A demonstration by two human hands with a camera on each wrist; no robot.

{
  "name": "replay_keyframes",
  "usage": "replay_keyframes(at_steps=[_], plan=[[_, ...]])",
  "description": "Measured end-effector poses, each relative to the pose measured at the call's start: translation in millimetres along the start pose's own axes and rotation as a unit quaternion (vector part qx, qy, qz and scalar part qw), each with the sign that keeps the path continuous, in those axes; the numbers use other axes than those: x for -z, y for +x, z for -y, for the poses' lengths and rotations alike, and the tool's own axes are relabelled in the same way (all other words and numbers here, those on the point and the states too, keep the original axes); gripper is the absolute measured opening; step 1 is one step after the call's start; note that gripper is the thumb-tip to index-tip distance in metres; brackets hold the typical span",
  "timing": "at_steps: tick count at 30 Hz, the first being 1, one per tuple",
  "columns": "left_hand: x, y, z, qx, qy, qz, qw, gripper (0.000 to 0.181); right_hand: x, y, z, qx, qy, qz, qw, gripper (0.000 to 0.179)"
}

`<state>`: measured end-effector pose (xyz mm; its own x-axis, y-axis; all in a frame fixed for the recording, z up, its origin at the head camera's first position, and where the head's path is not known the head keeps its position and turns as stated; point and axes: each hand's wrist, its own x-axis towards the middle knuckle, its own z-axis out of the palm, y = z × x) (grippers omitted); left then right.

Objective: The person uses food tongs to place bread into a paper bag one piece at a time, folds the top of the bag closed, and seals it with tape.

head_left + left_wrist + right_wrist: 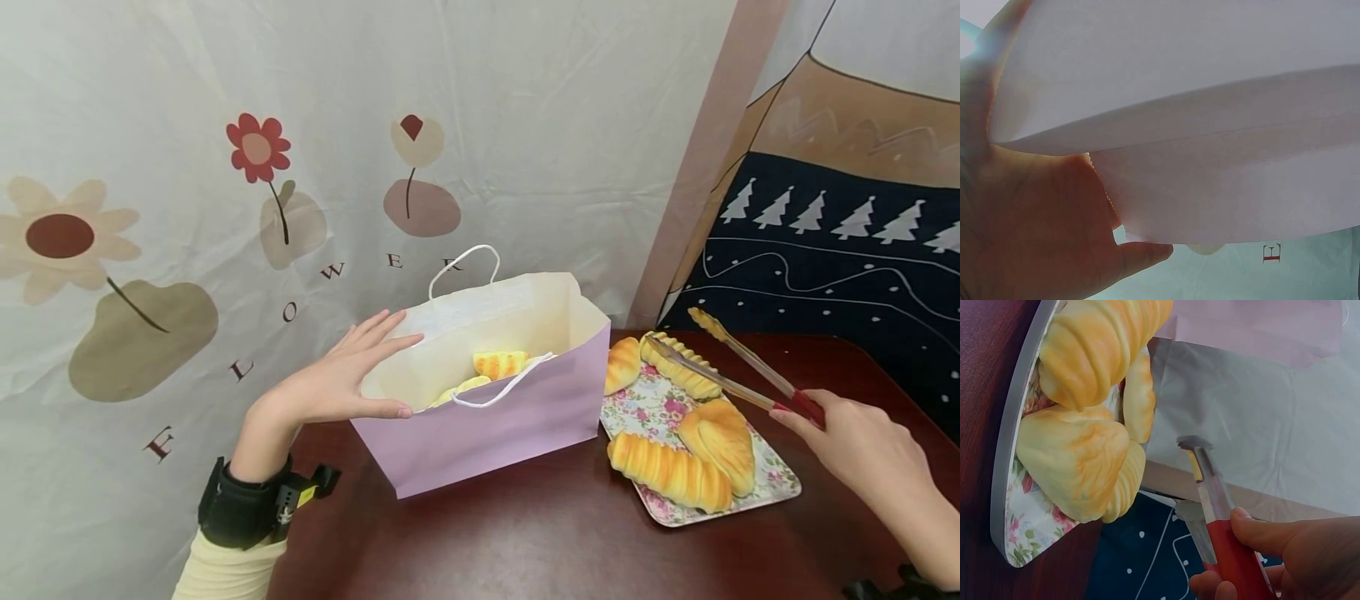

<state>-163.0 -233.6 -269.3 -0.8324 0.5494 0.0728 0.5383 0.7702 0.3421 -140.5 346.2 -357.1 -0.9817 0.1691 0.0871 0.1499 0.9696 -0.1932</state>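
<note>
My left hand (pixel 330 387) rests at the left end of a lilac paper bag (pixel 495 442), fingers straight and spread, with the thumb along the front rim. The left wrist view shows the bag's side fold between thumb and fingers. Inside the bag lie at least two pale yellow breads (pixel 501 364). My right hand (pixel 870 446) grips metal tongs (pixel 765 368) by their red handles (pixel 1235 556). The tongs stand spread with nothing between them, above the back of a floral tray (pixel 772 483). Several breads lie there, including a ridged roll (pixel 667 473) and a folded one (pixel 723 442).
The dark red-brown table (pixel 525 542) carries the bag, with the tray close by its right side. White cord handles (pixel 510 387) stick out at the bag's mouth. A flower-printed cloth (pixel 540 150) hangs behind; a dark tree-patterned cloth (pixel 825 275) hangs at the right.
</note>
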Motion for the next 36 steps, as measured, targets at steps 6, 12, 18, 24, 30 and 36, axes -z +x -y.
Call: replay_keyframes(at_steps=[6, 12, 18, 24, 30, 36], plan=[[-0.4, 0.4, -0.1, -0.001, -0.002, 0.0, 1.0, 0.09, -4, 3.2, -3, -0.003, -0.002, 0.038, 0.9993, 0.083], [-0.3, 0.6, -0.2, 0.0, -0.001, 0.001, 1.0, 0.089, -11, 8.0, -9, 0.005, -0.007, 0.113, 0.9935, 0.08], [-0.2, 1.0, 0.0, 0.0, -0.001, 0.001, 1.0, 0.089, -14, 10.2, -13, 0.012, -0.008, 0.149, 0.9887, 0.07], [-0.1, 1.1, 0.9, 0.0, -0.002, 0.001, 1.0, 0.088, -14, 12.3, -14, 0.003, -0.018, 0.175, 0.9844, 0.068], [-1.1, 1.8, 2.3, -0.01, -0.002, -0.004, 0.9999, 0.087, -13, 10.0, -12, 0.004, -0.025, 0.171, 0.985, 0.06], [-0.7, 1.9, 3.1, -0.009, -0.001, -0.003, 1.0, 0.087, -9, 5.7, -6, 0.008, -0.033, 0.147, 0.9886, 0.056]])
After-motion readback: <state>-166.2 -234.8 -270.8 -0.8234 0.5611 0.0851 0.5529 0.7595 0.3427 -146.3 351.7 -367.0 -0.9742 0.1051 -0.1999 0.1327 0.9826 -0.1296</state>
